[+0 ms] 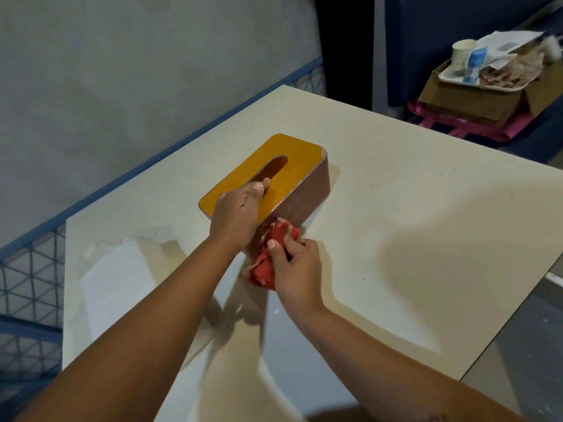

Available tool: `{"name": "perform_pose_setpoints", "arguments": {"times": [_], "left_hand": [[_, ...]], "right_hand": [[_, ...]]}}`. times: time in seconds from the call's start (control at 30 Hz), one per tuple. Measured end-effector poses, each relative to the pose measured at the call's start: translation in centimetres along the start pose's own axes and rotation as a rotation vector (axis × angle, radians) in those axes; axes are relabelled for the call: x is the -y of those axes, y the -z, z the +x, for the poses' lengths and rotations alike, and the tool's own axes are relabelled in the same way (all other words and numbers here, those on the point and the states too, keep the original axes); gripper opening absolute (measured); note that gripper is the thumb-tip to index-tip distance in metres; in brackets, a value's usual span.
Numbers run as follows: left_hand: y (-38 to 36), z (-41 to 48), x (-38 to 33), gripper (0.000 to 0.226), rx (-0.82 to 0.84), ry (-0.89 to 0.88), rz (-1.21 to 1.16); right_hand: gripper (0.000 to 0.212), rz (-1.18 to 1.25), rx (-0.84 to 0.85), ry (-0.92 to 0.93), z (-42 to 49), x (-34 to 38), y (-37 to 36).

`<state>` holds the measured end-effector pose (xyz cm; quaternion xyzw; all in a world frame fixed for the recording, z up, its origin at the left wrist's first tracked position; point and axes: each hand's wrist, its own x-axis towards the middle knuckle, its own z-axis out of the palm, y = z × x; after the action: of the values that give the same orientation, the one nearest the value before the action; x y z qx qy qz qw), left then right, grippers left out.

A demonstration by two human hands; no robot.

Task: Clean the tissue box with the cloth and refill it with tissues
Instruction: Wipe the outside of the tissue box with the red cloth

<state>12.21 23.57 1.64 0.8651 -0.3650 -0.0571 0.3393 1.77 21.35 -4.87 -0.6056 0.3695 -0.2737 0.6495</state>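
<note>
Right hand (pixel 297 266) is closed around a bunched red cloth (pixel 268 266), pressing the wad against the near end of the brown side wall of the rectangular tissue box with the yellow slotted lid (pixel 286 181), low down where the wall meets the pale cream tabletop (pixel 426 193). Left hand (pixel 236 217) lies flat over the near end of the lid, palm down, thumb at the edge of the oval slot, clamping the box in place rather than gripping anything. I judge this to be the wiping step, with the refill not yet begun: the slot looks dark and empty. To do it well I would keep that downward pressure on the lid so the box cannot skid across the smooth surface, then draw the cloth along the full length of the side in one steady stroke toward the far corner, where the lid edge looks chipped and could snag fabric. A pale wrapped block (pixel 122 281), possibly the tissue pack, though I cannot tell, sits beside my left forearm, near enough that a wide elbow swing might knock it.
</note>
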Motion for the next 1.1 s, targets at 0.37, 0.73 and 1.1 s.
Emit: {"name": "perform_pose_setpoints", "arguments": {"times": [0.37, 0.73, 1.1], "left_hand": [[0.0, 0.0, 0.2, 0.043, -0.015, -0.003, -0.040], [0.0, 0.1, 0.0, 0.043, -0.010, 0.014, -0.020], [0.0, 0.0, -0.3, 0.042, -0.016, -0.003, 0.034]], "right_hand": [[0.031, 0.144, -0.031, 0.106, 0.3, 3.0, 1.1], [0.031, 0.168, -0.005, -0.248, -0.1, 1.3, -0.4], [0.025, 0.150, 0.028, -0.251, -2.7, 0.4, -1.9]]}}
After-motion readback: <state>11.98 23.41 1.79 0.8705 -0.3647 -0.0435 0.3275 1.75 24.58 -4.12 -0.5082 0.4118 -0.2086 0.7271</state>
